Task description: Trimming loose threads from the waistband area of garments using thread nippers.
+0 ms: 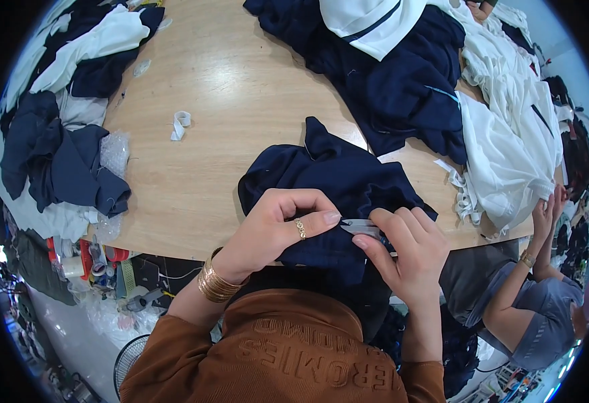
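Note:
A navy blue garment [308,174] lies bunched on the wooden table in front of me, its near part hanging over the edge. My right hand [408,248] is closed around small metal thread snips [361,227], whose blades point left. My left hand [284,225], with a ring and several bangles, pinches at the garment right by the blade tips. Whether a thread or a bit of cloth is between the left thumb and finger is too small to tell.
A pile of navy and white garments [402,74] covers the far right, white ones [509,148] beside it. Dark clothes [73,161] are heaped at the left. A white strip [181,125] lies on the table [200,67]. A co-worker [532,302] works at the right.

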The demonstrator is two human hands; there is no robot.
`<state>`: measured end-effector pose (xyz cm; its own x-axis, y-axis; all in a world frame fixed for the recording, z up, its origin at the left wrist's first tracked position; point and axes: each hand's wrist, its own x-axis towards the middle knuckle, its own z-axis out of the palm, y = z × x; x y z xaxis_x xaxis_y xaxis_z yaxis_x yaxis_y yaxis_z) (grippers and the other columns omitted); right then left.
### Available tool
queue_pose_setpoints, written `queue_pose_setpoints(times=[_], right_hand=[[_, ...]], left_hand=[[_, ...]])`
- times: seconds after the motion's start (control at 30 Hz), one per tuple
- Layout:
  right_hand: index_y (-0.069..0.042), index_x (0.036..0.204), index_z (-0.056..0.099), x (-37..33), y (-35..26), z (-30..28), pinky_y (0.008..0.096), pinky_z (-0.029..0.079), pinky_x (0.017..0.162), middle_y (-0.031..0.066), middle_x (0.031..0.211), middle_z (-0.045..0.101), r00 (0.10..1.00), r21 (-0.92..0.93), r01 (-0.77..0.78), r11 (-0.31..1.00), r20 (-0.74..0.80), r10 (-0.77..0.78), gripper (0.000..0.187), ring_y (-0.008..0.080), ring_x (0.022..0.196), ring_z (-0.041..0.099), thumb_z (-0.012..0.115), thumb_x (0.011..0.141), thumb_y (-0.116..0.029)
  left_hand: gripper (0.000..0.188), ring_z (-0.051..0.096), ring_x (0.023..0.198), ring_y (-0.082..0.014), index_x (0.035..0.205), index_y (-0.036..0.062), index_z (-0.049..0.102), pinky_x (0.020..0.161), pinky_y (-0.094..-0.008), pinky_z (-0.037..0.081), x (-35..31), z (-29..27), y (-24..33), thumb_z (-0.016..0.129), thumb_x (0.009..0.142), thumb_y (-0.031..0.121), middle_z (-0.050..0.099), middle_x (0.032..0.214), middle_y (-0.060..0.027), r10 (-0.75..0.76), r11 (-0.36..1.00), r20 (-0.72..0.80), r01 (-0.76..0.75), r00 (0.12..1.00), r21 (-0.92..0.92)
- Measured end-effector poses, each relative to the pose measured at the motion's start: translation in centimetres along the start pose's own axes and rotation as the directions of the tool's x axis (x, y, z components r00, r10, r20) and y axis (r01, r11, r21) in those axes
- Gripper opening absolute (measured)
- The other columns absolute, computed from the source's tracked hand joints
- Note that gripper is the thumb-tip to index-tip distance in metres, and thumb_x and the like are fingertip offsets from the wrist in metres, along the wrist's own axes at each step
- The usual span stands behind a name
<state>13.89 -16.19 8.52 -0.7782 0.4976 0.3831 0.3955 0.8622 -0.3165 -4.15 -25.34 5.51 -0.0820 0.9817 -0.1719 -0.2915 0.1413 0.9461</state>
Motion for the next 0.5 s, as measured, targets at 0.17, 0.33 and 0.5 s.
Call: queue_pose_setpoints(times=[0.17,0.33,0.5], right_hand=[[-0.01,0.082,0.061,-0.1,0.0,0.4,0.0278,0.033,0.046,0.0,0.061,0.046,0.998,-0.008,0.027,1.0,-0.056,-0.027,0.027,0.0159,0.052,0.043,0.074,0.071,-0.031],[-0.007,0.083,0.061,-0.4,0.5,0.6,0.0278,0.036,0.047,0.0014,0.065,0.051,0.989,0.135,-0.063,0.989,-0.125,0.08,0.023,0.017,0.053,0.047,0.074,0.072,-0.023],[-0.005,0.084,0.061,0.3,-0.9,0.6,0.0241,0.038,0.048,0.0032,0.067,0.054,0.959,0.482,-0.247,0.841,-0.005,0.285,0.024,0.0147,0.055,0.05,0.076,0.071,-0.018]], left_hand=[[0.016,0.047,0.072,-0.0006,0.088,-0.0015,0.064,0.066,-0.0172,0.038,0.0,0.0,-0.1,0.06,0.088,0.014,0.058,0.077,0.0046,-0.054,0.992,0.014,0.055,0.998,-0.11],[0.016,0.048,0.073,-0.001,0.088,-0.0015,0.064,0.068,-0.0176,0.039,-0.1,0.1,0.0,0.06,0.088,0.014,0.058,0.077,0.0041,-0.067,0.986,0.016,0.069,0.998,-0.152],[0.016,0.047,0.073,-0.0005,0.087,-0.001,0.064,0.067,-0.0173,0.039,-0.2,0.2,-0.1,0.06,0.088,0.014,0.058,0.077,0.0041,-0.027,0.997,0.007,0.027,1.0,-0.073]])
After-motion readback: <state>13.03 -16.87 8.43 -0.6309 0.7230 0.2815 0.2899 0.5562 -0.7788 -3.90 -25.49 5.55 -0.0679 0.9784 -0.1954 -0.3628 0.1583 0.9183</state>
